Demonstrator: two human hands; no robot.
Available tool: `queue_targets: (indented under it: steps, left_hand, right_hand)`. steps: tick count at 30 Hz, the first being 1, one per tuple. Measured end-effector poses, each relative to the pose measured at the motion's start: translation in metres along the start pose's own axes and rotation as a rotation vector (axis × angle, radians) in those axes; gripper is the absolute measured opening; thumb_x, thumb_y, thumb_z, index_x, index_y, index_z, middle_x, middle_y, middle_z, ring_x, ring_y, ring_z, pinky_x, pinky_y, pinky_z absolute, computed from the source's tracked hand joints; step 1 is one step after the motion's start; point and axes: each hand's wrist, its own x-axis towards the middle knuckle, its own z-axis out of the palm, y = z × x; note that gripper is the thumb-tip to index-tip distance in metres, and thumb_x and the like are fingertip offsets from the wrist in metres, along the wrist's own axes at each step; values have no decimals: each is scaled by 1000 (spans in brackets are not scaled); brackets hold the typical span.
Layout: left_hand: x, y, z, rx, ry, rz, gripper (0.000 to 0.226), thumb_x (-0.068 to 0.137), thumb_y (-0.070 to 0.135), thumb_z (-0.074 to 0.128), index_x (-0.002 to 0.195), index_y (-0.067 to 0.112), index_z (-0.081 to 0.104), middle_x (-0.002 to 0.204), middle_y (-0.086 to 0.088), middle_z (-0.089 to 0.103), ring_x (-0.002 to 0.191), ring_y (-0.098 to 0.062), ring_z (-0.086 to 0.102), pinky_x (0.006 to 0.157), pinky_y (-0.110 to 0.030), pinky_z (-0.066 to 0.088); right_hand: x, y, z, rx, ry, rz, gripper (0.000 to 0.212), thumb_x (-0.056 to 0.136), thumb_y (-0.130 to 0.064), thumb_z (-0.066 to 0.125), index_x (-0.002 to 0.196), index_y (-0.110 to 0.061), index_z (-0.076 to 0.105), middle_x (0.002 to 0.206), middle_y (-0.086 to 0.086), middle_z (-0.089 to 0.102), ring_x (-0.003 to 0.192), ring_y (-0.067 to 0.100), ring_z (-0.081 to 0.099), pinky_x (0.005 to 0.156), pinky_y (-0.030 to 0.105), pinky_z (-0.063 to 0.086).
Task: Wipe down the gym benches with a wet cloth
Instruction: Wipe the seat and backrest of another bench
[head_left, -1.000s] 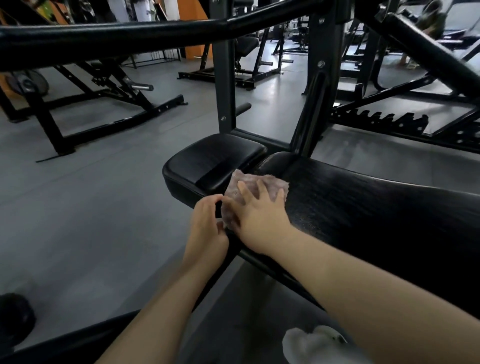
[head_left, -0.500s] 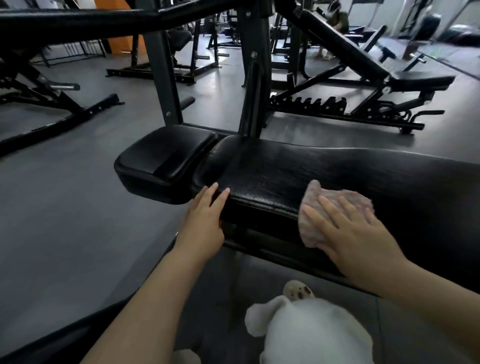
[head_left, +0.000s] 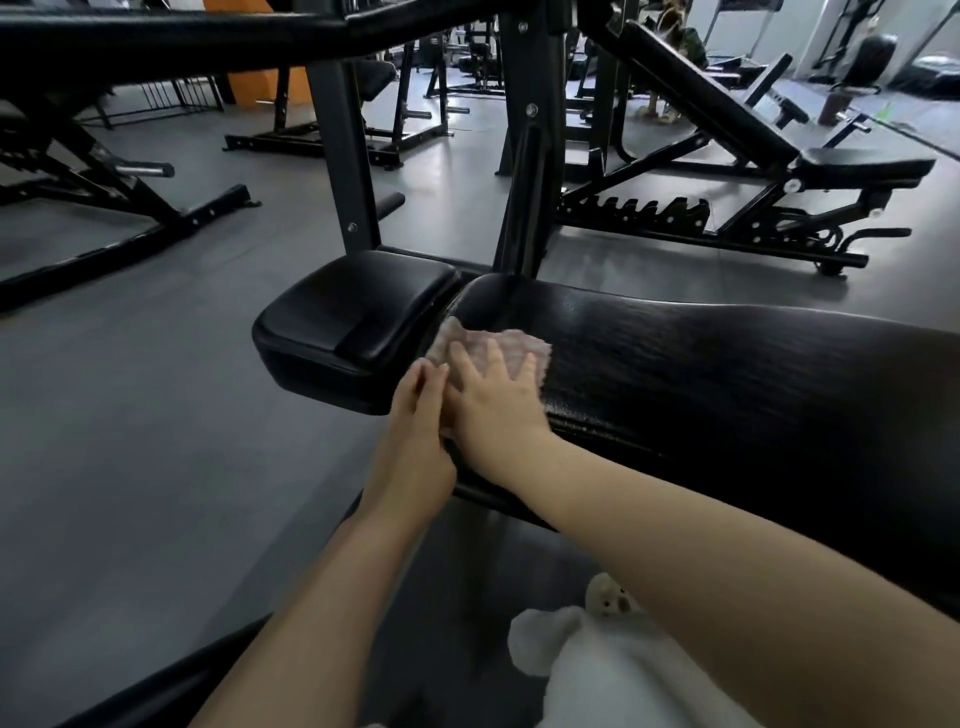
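grey gym floor (head_left: 130, 415) around; right hand (head_left: 493, 400) presses pink cloth (head_left: 488, 343) flat-fingered on bench pad (head_left: 727, 374), left hand (head_left: 421, 415) open against its edge.

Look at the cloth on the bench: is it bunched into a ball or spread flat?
Spread flat. The cloth lies open on the bench pad, its edges showing beyond the straight fingers of the right hand pressing it.

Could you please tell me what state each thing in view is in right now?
cloth: spread flat on the long pad, near the gap beside the seat pad.
right hand: fingers straight, pressing on the cloth.
left hand: fingers straight, at the pad's near edge, beside the right hand.
long pad: streaked sheen.
seat pad: uncovered.
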Motion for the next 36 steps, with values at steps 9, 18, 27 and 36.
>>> queue_targets:
  steps: [9,18,27,36]
  left_hand:
    - [-2,11,-10,35,74,-57,70,86,-11,38,148,19,23,154,4,13,139,-3,13,102,-9,11]
    - [-12,54,33,250,-150,254,64,85,-4,56,144,9,35,151,-11,28,140,-25,22,111,-24,10]
    - [-15,98,72,455,-289,422,61,93,34,54,147,27,26,154,6,22,143,-16,13,116,-37,6]
    - [12,69,59,384,-158,454,63,64,10,83,123,10,61,125,-8,61,119,-30,53,102,-39,38]
  right_hand:
    - [-1,1,-4,98,30,5,70,97,-41,41,151,-29,-1,159,6,-3,144,40,-2,111,61,4]
    - [-144,96,0,68,-27,314,70,96,-51,38,152,-29,1,160,4,2,146,33,2,115,53,3]
    - [-261,150,-5,70,-175,539,109,53,-85,-24,149,-38,-4,160,-4,-4,146,30,-3,115,55,2]
    - [-173,135,-11,225,-258,298,59,97,-56,12,149,-36,-8,158,-4,-17,143,28,-21,109,61,-13]
